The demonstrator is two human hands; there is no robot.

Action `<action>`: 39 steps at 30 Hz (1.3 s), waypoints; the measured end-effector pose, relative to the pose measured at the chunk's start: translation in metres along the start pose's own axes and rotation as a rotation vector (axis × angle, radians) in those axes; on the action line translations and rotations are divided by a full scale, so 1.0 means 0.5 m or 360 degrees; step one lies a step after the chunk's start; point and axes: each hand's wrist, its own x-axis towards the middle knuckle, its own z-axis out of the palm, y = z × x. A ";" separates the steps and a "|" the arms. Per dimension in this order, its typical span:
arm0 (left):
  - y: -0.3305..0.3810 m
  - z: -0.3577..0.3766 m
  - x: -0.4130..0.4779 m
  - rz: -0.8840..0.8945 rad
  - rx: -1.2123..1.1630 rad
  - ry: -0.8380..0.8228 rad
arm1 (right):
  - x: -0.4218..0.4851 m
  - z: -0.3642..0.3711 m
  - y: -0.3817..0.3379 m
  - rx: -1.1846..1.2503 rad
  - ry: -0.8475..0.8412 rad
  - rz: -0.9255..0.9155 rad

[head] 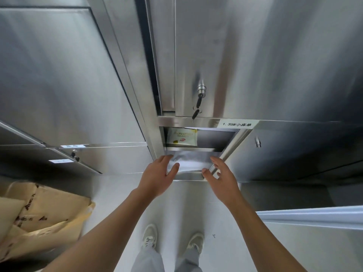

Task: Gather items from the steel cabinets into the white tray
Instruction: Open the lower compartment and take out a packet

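A lower steel cabinet compartment (225, 138) stands open in front of me. On its upper shelf leans a white and yellow packet (181, 136). Below it lies a blurred silver-white pouch (191, 160). My left hand (159, 173) pinches the pouch's left edge, thumb in front and fingers at its top corner. My right hand (220, 173) is beside the pouch's right end with fingers spread, its thumb near the lower right corner. A long white edge (314, 214) at the right may be the white tray.
The compartment's door (294, 152) is swung open to the right. Keys (199, 103) hang from the lock of the shut door above. An open cardboard box (39, 213) sits on the floor at the left. More cabinet doors (74, 161) stand ajar at the left.
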 end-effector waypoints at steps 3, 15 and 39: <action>-0.018 -0.012 -0.010 0.0031 -0.0030 0.0037 | -0.004 0.012 -0.011 -0.0064 0.0010 -0.0006; -0.085 -0.105 -0.007 0.0260 -0.0035 -0.0093 | -0.055 0.105 -0.092 -0.0045 0.0274 0.0055; -0.103 0.050 0.018 0.0053 0.0087 -0.0005 | 0.160 0.189 0.088 -0.0184 0.0052 -0.0315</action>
